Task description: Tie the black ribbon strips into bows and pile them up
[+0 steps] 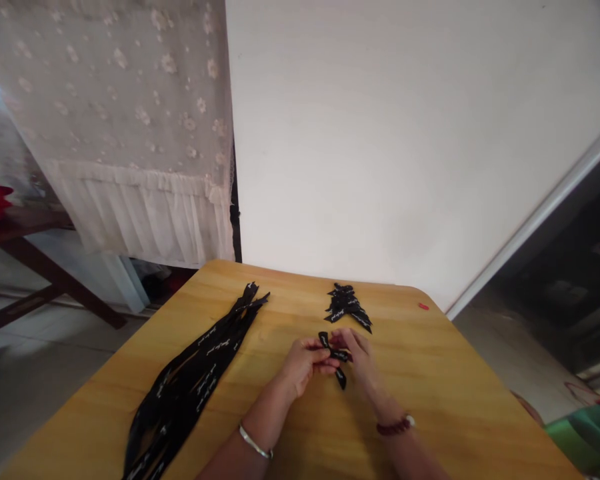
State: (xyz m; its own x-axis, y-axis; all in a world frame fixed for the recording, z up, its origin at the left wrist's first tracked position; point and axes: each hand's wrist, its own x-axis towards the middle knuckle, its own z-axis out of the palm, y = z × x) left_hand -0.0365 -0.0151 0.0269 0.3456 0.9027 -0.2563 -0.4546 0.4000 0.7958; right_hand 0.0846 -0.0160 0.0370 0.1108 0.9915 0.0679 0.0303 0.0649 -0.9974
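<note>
We hold a short black ribbon (339, 356) with white lettering in both hands, just above the bench (430, 407), in front of us and a little right of the middle of the view. The fingers of our left hand (305, 362) are clenched on the ribbon near its middle, the thumb lying across the front. The fingers of our right hand (356, 353) bend around its right-hand part, grasping it too, though the exact place where their tips meet is partly hidden. One piece of the ribbon stands up between our hands, and another hangs down below them, its lettered face towards us. We wear a silver bangle (255, 443) on the left wrist and a dark red beaded bracelet (396, 425) on the right.

Beyond our hands, near the far edge of the bench, we see a small pile of black ribbon pieces (347, 307), lettered in white and overlapping, their pointed ends spread outward. To our left lies a bundle of long black ribbons (195, 373), stretching from the near edge towards the far side, well apart from the pile. At the far right corner we see a small red object (423, 307). A white panel (380, 133) rises behind the bench, with a flowered lace curtain (145, 120) to its left.
</note>
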